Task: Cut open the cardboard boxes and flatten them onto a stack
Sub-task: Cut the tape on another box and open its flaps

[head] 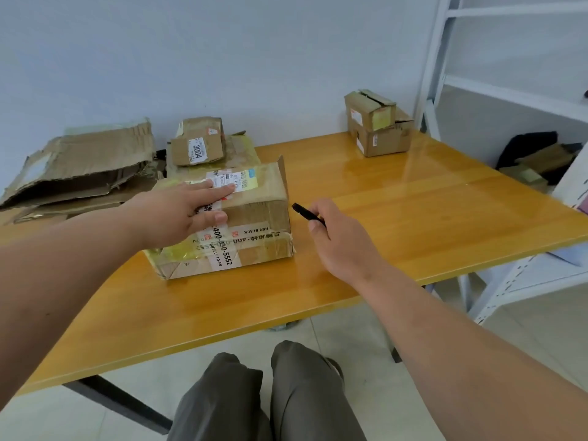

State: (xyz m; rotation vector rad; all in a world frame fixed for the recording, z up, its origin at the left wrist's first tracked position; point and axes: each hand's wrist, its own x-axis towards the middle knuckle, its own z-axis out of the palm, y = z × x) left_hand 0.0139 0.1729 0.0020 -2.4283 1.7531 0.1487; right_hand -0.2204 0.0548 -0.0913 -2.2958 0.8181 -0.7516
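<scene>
Box: a taped cardboard box sits near the tabletop's left edge.
Left hand: the left hand lies flat on the box lid, fingers straight.
Right hand: the right hand grips a black cutter just beside the box's right side.
Handling: probably light and stiff, its tape slick; best steadied from the top.
Stack: flattened cardboard lies at the back-left corner.

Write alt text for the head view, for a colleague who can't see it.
A left hand presses flat on a taped brown cardboard box on a glossy orange wooden table, while the right hand holds a slim black cutter beside it. Flattened cardboard lies far left.
</scene>
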